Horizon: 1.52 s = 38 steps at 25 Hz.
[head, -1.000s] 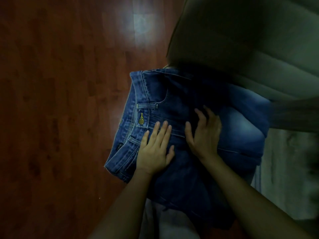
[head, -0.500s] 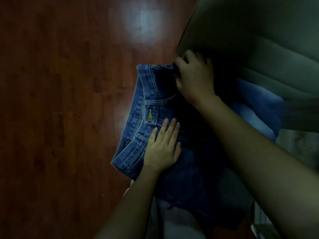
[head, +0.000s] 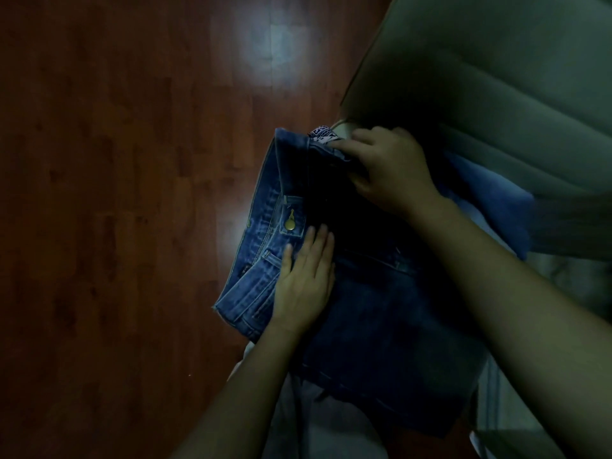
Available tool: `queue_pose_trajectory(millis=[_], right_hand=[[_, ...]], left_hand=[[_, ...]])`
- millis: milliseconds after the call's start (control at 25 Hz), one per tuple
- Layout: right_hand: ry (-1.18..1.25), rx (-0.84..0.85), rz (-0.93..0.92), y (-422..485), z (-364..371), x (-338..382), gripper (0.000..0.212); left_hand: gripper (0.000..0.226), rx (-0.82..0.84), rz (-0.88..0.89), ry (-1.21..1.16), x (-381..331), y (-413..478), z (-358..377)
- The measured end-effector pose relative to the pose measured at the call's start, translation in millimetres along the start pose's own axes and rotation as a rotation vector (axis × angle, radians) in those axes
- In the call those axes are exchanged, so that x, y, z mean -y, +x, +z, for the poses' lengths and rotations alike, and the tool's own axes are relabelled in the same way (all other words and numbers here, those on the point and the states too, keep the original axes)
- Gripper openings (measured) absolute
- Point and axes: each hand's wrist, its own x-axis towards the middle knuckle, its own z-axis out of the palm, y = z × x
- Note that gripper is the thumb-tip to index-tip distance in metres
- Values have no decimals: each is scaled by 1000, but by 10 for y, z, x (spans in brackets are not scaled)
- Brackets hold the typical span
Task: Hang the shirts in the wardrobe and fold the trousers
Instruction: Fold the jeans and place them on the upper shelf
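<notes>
Jeans [head: 381, 309] lie pinned under my flat, straight-fingered left hand [head: 304, 283] while my right hand [head: 390, 173] has moved up-frame, fingers now pinching the waistband [head: 291, 144], probably starting a fold.

Jeans [head: 381, 309]: mid-blue denim, paler faded patches.
Button [head: 290, 223]: brass-yellow.
Waistband label [head: 321, 134]: purple-and-white print.
Floor [head: 116, 193]: reddish-brown wood grain.
Cushion [head: 496, 77]: plain grey-green.
Underlying cloth [head: 314, 419]: pale grey.

dark blue denim jeans [head: 381, 309], folded into a thick flat bundle over pale cloth [head: 314, 425]; waistband to the left, brass button [head: 290, 223] showing, patterned label [head: 323, 134] turned up at the top corner, faded leg at right.
</notes>
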Motion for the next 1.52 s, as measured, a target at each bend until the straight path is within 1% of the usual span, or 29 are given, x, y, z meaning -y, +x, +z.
queue_pose_trajectory(millis=[40, 120, 200, 280, 320, 400, 440, 520, 600, 680, 720, 800, 880, 920, 1000, 1080, 1200, 1240, 1320, 1400, 1520], right_hand=[[-14, -2, 8, -21, 21, 9, 43], [-21, -18, 39, -66, 54, 27, 42], [-12, -42, 69, -99, 73, 51, 43], [-1, -50, 76, -92, 79, 100, 43], [1, -58, 65, -83, 86, 128, 42], [-18, -100, 15, -74, 94, 181, 34], [-42, -125, -14, -84, 94, 202, 30], [-105, -175, -49, -115, 68, 228, 24], [-155, -216, -36, -154, 10, 264, 23], [-147, -259, 6, -200, -81, 300, 27], [-134, -287, 33, -224, -142, 312, 30], [-132, -331, 96, -266, -310, 369, 33], [-157, -330, 150, -310, -491, 442, 25], [-158, -300, 180, -338, -593, 483, 24], [-114, -220, 251, -481, -847, 539, 31], [-30, -195, 351, -672, -1120, 546, 40], [-96, -259, 482, -1135, -1804, 456, 47], [-88, -273, 545, -1269, -2043, 417, 49], [-91, -329, 657, -1591, -2645, 313, 49], [-112, -441, 734, -1971, -3287, 271, 41], [-144, -662, 904, -2611, -4217, 346, 30]], left_hand=[[46, -29, -66, 18, 13, -4, -25], [53, -49, -271, 31, 59, -20, -92], [68, -1, -531, -45, 127, -38, -192], [84, 102, -750, -190, 220, -58, -275], [92, 162, -811, -267, 270, -74, -296], [102, 213, -844, -381, 356, -96, -342], [104, 208, -836, -392, 387, -95, -377], [105, 223, -819, -334, 457, -86, -477], [102, 309, -814, -244, 557, -102, -593], [94, 402, -816, -257, 675, -170, -701], [86, 441, -809, -320, 732, -226, -750], [69, 519, -773, -562, 786, -320, -906], [61, 558, -729, -803, 770, -332, -1102], [56, 580, -689, -852, 744, -305, -1203], [52, 608, -593, -901, 613, -200, -1485], [59, 606, -508, -932, 441, -91, -1720], [63, 633, -352, -1034, -16, 82, -2219], [61, 661, -320, -1067, -188, 148, -2372], [53, 700, -194, -1078, -605, 324, -2759], [48, 736, -30, -1084, -1057, 460, -3212], [51, 823, 141, -1115, -1656, 597, -3989]])
